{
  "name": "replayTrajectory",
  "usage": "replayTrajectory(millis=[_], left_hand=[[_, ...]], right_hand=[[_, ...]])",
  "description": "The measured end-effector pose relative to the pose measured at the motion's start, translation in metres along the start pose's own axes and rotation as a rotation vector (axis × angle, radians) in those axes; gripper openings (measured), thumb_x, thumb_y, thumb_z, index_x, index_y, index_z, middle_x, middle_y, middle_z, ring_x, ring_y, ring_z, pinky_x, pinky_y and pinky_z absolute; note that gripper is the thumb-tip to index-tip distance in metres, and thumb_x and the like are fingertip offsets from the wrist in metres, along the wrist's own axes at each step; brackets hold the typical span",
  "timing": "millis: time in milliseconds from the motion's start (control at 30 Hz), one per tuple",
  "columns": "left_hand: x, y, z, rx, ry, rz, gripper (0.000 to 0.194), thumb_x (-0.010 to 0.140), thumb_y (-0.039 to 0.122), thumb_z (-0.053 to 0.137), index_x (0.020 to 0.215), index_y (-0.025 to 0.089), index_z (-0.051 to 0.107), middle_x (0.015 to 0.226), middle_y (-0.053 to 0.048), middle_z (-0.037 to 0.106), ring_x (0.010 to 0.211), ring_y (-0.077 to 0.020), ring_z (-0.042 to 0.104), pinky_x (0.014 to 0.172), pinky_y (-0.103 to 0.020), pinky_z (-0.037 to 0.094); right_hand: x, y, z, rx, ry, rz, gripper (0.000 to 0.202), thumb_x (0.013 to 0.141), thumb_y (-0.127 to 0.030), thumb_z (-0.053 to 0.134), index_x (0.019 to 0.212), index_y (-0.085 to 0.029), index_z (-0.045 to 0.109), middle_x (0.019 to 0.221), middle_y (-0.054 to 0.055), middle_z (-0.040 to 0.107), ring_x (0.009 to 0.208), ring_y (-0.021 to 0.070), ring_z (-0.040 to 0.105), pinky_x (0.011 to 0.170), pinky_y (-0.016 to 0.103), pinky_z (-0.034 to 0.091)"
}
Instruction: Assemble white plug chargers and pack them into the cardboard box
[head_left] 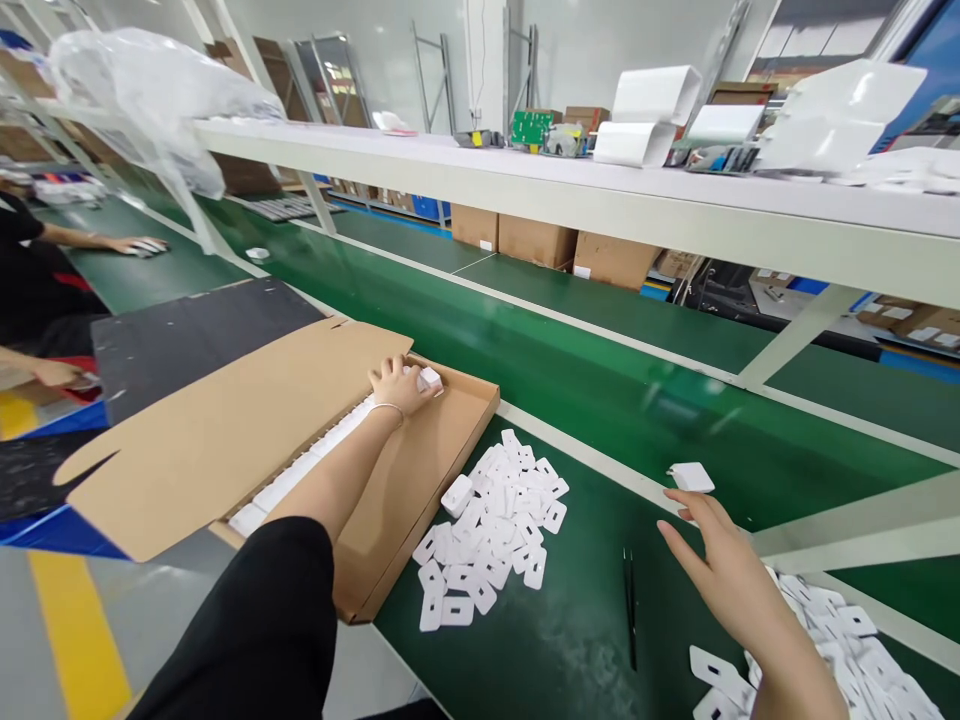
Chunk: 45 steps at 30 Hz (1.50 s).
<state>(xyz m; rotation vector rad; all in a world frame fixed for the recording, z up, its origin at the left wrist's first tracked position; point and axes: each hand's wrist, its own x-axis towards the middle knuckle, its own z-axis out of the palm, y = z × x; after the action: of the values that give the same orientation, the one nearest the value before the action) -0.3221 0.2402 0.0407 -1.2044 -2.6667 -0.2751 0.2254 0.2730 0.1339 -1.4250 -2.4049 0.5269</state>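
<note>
My left hand (400, 388) reaches into the far end of an open cardboard box (420, 450). Its fingers curl over a small white plastic case (429, 378) at the end of a row of white pieces (300, 468) along the box's side. My right hand (712, 560) is stretched out over the green bench with thumb and fingers apart, holding nothing. Just past its fingertips, another white case (691, 477) lies on the green belt. Between my hands, a loose pile of flat white plates with slots (499, 530) covers part of the bench, with a white case (457, 495) at its edge.
Black tweezers (630, 610) lie on the bench. More white plates (847, 640) are heaped at the right. A white shelf (525, 170) runs above the belt. The box's lid flap (225, 430) extends left, where another person's hand (139, 245) is visible.
</note>
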Motion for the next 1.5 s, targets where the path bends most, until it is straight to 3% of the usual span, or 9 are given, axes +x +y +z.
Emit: replayTrajectory(millis=[267,533,800,1067,1500], left_hand=[[0.001,0.0,-0.001,-0.007,-0.024,-0.017,0.064,0.087,0.067,0.057,0.127,0.019,0.072,0.149,-0.025,0.052,0.135,-0.0478,0.046,0.106,-0.062,0.037],[-0.016,0.001,-0.006,-0.008,-0.037,0.089,0.056,0.084,0.067,0.062,0.121,0.026,0.073,0.152,-0.017,0.054,0.137,-0.0436,0.048,0.108,-0.056,0.039],[-0.031,0.013,-0.009,-0.084,0.003,0.048,0.092,0.077,0.063,0.068,0.147,0.008,0.047,0.15,-0.028,0.052,0.138,-0.0447,0.05,0.111,-0.052,0.038],[-0.029,0.021,-0.01,-0.088,-0.018,0.034,0.071,0.078,0.058,0.068,0.133,0.014,0.054,0.135,-0.024,0.062,0.131,-0.0448,0.052,0.108,-0.055,0.037],[-0.03,0.02,-0.01,-0.086,-0.033,0.051,0.063,0.082,0.055,0.068,0.131,0.017,0.054,0.135,-0.021,0.062,0.129,-0.0413,0.053,0.108,-0.054,0.037]], right_hand=[[0.0,0.006,0.003,-0.005,-0.027,-0.004,0.048,0.1,-0.06,0.047,0.13,-0.026,0.062,0.136,0.012,0.072,0.117,0.0335,0.073,0.089,0.048,0.063],[0.004,0.006,0.006,0.015,-0.067,0.021,0.05,0.094,-0.06,0.05,0.127,-0.025,0.065,0.125,0.014,0.078,0.114,0.0364,0.075,0.09,0.051,0.063],[0.004,0.003,0.009,-0.005,-0.119,0.064,0.056,0.095,-0.065,0.046,0.131,-0.026,0.063,0.124,0.013,0.077,0.116,0.0353,0.074,0.088,0.05,0.062],[0.009,0.002,0.019,-0.012,-0.109,0.011,0.05,0.094,-0.062,0.049,0.124,-0.026,0.066,0.115,0.013,0.08,0.108,0.0344,0.077,0.084,0.047,0.062],[0.01,-0.005,0.023,-0.019,-0.182,0.036,0.054,0.094,-0.063,0.047,0.128,-0.024,0.064,0.121,0.015,0.078,0.115,0.0354,0.074,0.091,0.051,0.06]])
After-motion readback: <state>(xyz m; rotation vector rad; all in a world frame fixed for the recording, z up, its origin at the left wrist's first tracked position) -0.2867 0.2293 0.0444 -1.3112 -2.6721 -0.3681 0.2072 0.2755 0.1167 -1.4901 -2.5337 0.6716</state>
